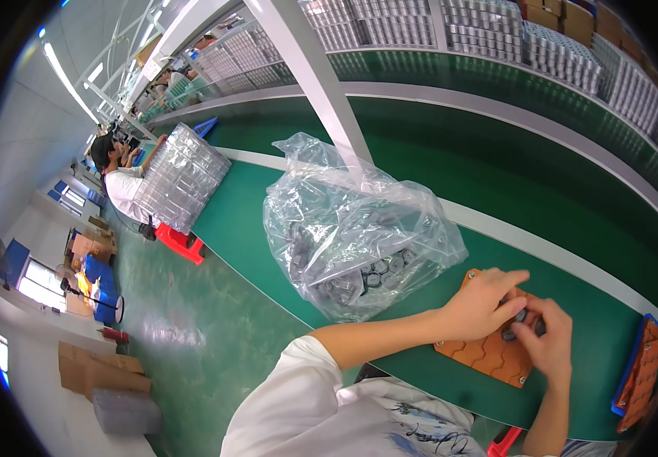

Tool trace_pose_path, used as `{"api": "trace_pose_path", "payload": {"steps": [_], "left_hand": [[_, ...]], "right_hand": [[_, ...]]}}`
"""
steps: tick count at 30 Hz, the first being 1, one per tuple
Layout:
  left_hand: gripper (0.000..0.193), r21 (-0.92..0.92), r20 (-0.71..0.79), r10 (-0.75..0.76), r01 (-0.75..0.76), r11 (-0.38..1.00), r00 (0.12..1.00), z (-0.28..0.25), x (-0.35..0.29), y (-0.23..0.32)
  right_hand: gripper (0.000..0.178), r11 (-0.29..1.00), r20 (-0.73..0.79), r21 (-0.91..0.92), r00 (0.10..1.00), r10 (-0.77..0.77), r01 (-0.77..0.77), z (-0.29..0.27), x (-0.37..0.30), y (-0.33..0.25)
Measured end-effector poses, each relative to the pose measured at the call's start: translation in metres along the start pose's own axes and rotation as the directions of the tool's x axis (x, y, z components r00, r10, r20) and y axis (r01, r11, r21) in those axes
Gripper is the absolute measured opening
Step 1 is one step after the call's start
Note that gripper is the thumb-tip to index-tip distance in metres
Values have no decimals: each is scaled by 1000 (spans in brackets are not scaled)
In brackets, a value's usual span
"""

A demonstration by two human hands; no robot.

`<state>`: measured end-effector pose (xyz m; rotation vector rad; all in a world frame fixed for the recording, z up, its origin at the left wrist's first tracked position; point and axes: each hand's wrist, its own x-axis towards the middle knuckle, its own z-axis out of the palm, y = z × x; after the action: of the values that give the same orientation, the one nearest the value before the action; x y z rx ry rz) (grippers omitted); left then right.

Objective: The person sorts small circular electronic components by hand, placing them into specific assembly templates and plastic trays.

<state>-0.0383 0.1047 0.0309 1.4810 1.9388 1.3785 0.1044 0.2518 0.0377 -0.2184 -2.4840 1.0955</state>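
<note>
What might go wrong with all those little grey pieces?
The small grey part between the left hand and right hand might slip onto the orange board. The left forearm passes close to the clear bag, so it could bump it. The bag sits near the green bench's edge, so pieces might spill.

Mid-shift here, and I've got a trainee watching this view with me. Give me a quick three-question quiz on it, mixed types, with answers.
1. Multiple choice: what lies on the table to the left of the board under the hands?
A) A red stool
B) A clear plastic bag with grey parts inside
C) A cardboard box
2. True or false: the left hand and the right hand are far apart.
3. Fill in: the tray at the table's far right has a ____ edge.

Key: 1. B. 2. False; they are close together over the board. 3. Blue.
</note>
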Motion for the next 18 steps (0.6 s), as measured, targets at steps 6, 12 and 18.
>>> {"api": "trace_pose_path", "payload": {"steps": [6, 12, 18], "left_hand": [[24, -104, -34, 10, -14, 994, 999, 6, -17, -24], [25, 235, 94, 389, -400, 886, 917, 20, -32, -31], [20, 334, 112, 357, -373, 866, 928, 18, -38, -32]], "right_hand": [[37, 988, 194, -9, 969, 155, -156, -4, -1, -9], [33, 965, 271, -263, 958, 97, -23, 12, -9, -1], [32, 965, 259, -258, 958, 121, -52, 7, -5, -8]]}}
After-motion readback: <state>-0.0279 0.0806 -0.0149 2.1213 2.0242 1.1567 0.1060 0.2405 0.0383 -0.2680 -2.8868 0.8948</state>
